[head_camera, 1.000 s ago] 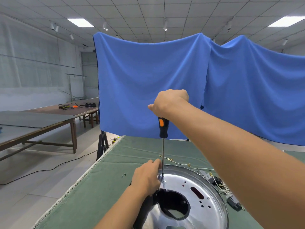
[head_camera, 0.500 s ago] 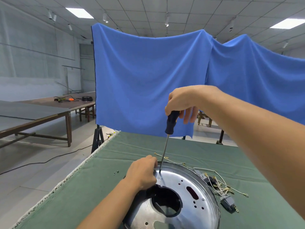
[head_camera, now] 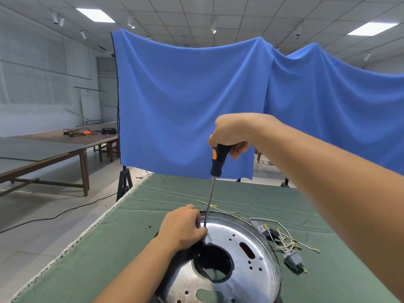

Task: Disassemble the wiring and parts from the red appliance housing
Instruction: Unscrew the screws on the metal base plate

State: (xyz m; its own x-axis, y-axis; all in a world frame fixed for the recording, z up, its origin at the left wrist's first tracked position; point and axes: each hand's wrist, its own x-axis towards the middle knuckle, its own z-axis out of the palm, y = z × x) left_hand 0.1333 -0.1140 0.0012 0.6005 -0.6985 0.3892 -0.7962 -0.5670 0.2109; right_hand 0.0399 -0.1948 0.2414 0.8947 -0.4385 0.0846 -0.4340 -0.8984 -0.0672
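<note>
Our right hand (head_camera: 231, 136) gripped the screwdriver (head_camera: 216, 165) handle, its tip down on the metal plate (head_camera: 247, 250). Our left hand (head_camera: 183, 228) curled over the plate's far rim beside the tip, on the green cloth (head_camera: 109, 248), loose wires (head_camera: 282, 239) just right.

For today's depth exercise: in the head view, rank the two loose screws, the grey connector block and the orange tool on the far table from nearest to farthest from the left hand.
1. Loose screws, just left of the left hand.
2. Grey connector block, right of the metal pan.
3. Orange tool, far table, left background.

Bare green cloth (head_camera: 105, 248) left of plate (head_camera: 244, 243); loose wires (head_camera: 282, 239) crowding its right
</note>
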